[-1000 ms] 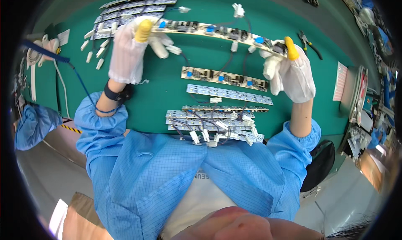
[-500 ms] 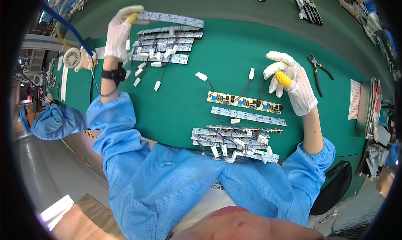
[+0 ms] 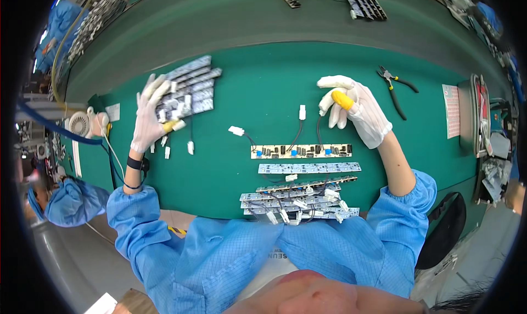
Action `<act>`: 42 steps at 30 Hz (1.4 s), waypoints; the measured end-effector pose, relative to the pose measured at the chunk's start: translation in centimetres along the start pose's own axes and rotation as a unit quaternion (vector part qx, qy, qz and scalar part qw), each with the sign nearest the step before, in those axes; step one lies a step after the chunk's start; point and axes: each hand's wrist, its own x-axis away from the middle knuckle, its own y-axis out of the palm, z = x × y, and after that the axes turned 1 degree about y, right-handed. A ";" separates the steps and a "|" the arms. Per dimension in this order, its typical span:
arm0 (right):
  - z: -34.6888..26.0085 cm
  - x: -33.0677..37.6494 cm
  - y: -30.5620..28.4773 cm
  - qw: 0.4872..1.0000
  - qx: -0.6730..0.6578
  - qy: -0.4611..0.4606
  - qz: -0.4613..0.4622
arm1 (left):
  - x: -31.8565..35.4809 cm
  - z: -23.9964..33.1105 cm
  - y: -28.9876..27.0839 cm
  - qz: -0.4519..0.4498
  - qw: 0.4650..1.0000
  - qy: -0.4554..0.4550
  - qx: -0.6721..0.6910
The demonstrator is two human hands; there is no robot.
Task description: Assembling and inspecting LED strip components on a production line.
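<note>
Now we are resting our left hand (image 3: 147, 116), fingers spread, on the board stack (image 3: 189, 89); right hand (image 3: 357, 110) hovering loosely curled, empty. Fingertips just beside trailing connectors could snag wires, dragging boards across the worktop (image 3: 263, 83).

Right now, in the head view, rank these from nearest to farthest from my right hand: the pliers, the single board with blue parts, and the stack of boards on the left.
From the right hand:
1. Single board with blue parts, just below.
2. Pliers, to its right.
3. Stack of boards, far left, under the left hand.
</note>
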 end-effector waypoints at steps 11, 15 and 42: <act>-0.2 0.0 1.0 1.000 -0.011 0.006 0.011 | -14.3 -12.7 2.8 0.309 0.903 -0.133 -0.269; -1.8 -2.1 -0.3 0.975 0.108 -0.049 0.187 | -14.8 -2.4 0.6 0.376 0.925 0.031 -0.047; -2.8 -20.2 -14.5 0.692 0.654 0.020 0.306 | -9.4 7.1 7.5 0.126 0.987 0.101 -0.010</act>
